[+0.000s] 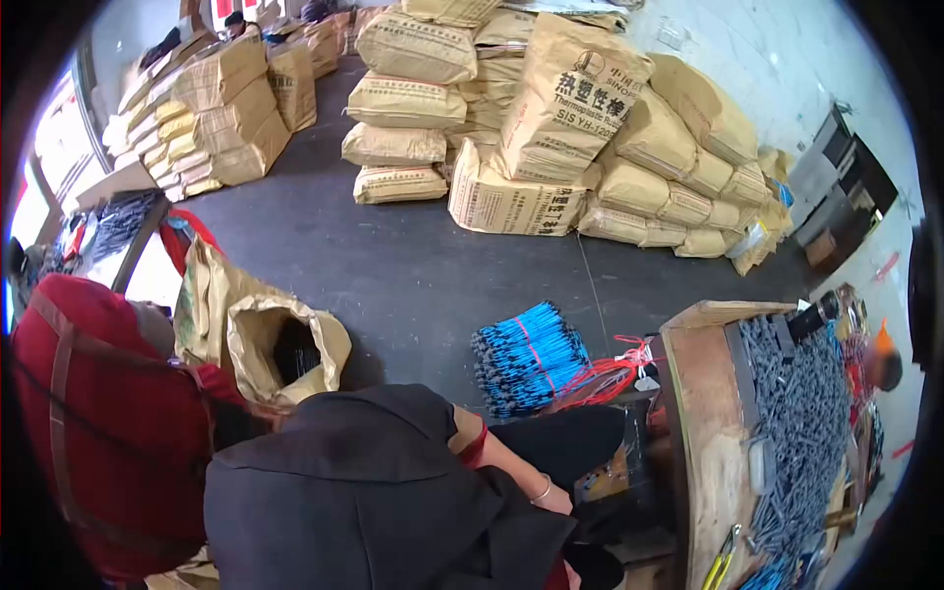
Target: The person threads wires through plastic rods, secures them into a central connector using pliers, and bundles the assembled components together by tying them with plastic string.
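A dark jacket (344, 482) fills the lower middle, with no head visible above it, so I take it as my own. From its pushed-up sleeve, with a red cuff (475, 447), a bare forearm leads to my left hand (556, 499), with a pale bracelet (542, 487) at the wrist. The hand rests low by the dark trousers (565, 438); its fingers are hidden. My right hand does not show clearly; only a sliver of red sleeve appears at the bottom edge. Nearest the left hand is the workbench's wooden side (703, 433).
Dark plastic pieces (801, 433) cover the bench, with yellow-handled pliers (723, 560). On the floor lies a tied blue-and-black bundle (531, 354) beside red cords (615, 369). A person in red (108, 413) sits left by an open paper sack (329, 344). Stacked sacks (408, 147) stand behind.
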The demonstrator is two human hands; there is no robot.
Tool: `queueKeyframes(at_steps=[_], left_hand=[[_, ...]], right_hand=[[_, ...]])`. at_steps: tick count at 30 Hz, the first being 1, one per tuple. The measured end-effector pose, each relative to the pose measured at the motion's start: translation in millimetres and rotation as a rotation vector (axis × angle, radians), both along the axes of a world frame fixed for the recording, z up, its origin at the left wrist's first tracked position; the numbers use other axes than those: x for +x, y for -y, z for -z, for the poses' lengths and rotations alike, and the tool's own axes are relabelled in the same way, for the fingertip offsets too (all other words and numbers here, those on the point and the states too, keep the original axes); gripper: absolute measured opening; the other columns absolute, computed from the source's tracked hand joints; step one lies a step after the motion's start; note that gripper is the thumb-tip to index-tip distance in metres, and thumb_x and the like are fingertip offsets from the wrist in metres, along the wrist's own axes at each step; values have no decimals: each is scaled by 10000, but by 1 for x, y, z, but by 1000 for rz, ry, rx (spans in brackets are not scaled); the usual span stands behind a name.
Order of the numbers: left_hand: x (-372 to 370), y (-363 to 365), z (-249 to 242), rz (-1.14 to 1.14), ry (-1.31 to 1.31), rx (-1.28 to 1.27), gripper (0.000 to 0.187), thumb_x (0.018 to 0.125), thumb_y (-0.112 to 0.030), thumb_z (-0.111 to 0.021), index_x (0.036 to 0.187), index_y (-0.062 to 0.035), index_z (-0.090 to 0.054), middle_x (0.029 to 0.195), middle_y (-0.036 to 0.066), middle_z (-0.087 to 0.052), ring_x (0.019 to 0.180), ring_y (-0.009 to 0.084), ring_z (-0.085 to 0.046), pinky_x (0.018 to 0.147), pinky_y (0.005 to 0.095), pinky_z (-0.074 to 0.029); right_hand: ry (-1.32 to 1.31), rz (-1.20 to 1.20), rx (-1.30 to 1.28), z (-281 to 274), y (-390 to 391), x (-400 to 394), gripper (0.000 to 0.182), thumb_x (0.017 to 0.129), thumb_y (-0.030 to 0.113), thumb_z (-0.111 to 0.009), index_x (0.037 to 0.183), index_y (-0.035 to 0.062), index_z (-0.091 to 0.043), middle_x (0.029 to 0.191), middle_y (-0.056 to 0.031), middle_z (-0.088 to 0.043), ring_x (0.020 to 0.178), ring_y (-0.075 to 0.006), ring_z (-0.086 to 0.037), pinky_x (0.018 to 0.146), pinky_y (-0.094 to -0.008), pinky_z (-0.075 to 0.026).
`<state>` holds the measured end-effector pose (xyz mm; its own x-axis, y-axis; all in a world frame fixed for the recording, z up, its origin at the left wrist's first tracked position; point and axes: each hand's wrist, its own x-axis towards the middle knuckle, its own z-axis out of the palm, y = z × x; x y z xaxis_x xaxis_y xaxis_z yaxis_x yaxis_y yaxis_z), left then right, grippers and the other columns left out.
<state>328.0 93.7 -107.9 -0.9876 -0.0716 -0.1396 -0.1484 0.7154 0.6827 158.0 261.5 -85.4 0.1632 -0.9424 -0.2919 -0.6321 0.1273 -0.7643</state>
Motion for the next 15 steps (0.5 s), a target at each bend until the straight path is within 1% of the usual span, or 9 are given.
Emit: queueKeyframes(at_steps=[3, 6, 7, 10, 11, 12, 13, 14, 15], left_hand=[[13, -4, -28, -405, 50, 33, 198, 703, -195, -575, 827, -64, -656, 802, 148, -643, 765, 313, -617, 680, 421, -481], [15, 37, 20, -348, -187, 236, 237, 751, -299, -597, 760, -72, -666, 743, 95, -651, 680, 233, -632, 595, 378, -494], [29, 50, 21, -518, -85, 688, 196, 802, -255, -582, 793, -68, -643, 709, 58, -635, 620, 158, -609, 538, 313, -493], [95, 82, 32, -1079, -293, 794, 232, 833, -260, -566, 892, -40, -608, 760, 72, -638, 660, 117, -615, 576, 282, -502], [124, 88, 13, -1136, 17, 515, 268, 820, -258, -534, 921, -21, -608, 775, 111, -640, 693, 177, -627, 599, 340, -501], [162, 97, 76, -846, 140, -88, 307, 795, -253, -509, 954, -9, -607, 778, 161, -634, 708, 252, -628, 613, 403, -489], [199, 85, 119, -862, 370, 17, 312, 768, -247, -516, 921, 7, -612, 798, 195, -626, 694, 324, -606, 618, 441, -474], [261, 63, 235, -710, 755, 183, 270, 762, -219, -519, 866, 10, -617, 828, 196, -622, 717, 311, -597, 637, 410, -472], [290, 36, 237, -722, 991, 316, 270, 763, -218, -520, 870, 10, -616, 827, 195, -622, 717, 308, -597, 638, 408, -472]], right_hand=[[67, 105, 39, 9, -3, -13, 386, 888, 316, -495, 1168, 52, -531, 1109, -194, -564, 1006, -316, -550, 840, -401, -452], [144, 344, 17, 12, -6, -26, 402, 904, 336, -476, 1179, 45, -510, 1140, -200, -546, 1016, -310, -535, 846, -426, -447], [175, 437, 6, 12, -6, -30, 396, 904, 323, -478, 1168, 28, -501, 1121, -200, -549, 987, -300, -543, 830, -431, -452], [100, 791, -12, -4, -4, -33, 424, 887, 307, -521, 1188, 14, -466, 1081, -196, -562, 927, -261, -567, 788, -419, -476], [-39, 962, -17, -18, 0, -32, 474, 870, 318, -561, 1232, 34, -448, 1080, -191, -569, 924, -241, -576, 777, -396, -491], [23, 952, -41, -8, -5, -51, 488, 864, 324, -569, 1241, 40, -444, 1081, -189, -568, 930, -244, -576, 778, -387, -494], [90, 944, -71, 10, -15, -79, 503, 859, 331, -577, 1251, 47, -441, 1083, -188, -566, 937, -248, -576, 778, -377, -496], [166, 939, -109, 22, -15, -93, 518, 853, 337, -585, 1261, 53, -437, 1084, -186, -564, 943, -251, -576, 779, -368, -499], [175, 956, -111, 19, -5, -94, 521, 852, 336, -587, 1258, 47, -437, 1073, -184, -569, 935, -254, -579, 771, -366, -502]])
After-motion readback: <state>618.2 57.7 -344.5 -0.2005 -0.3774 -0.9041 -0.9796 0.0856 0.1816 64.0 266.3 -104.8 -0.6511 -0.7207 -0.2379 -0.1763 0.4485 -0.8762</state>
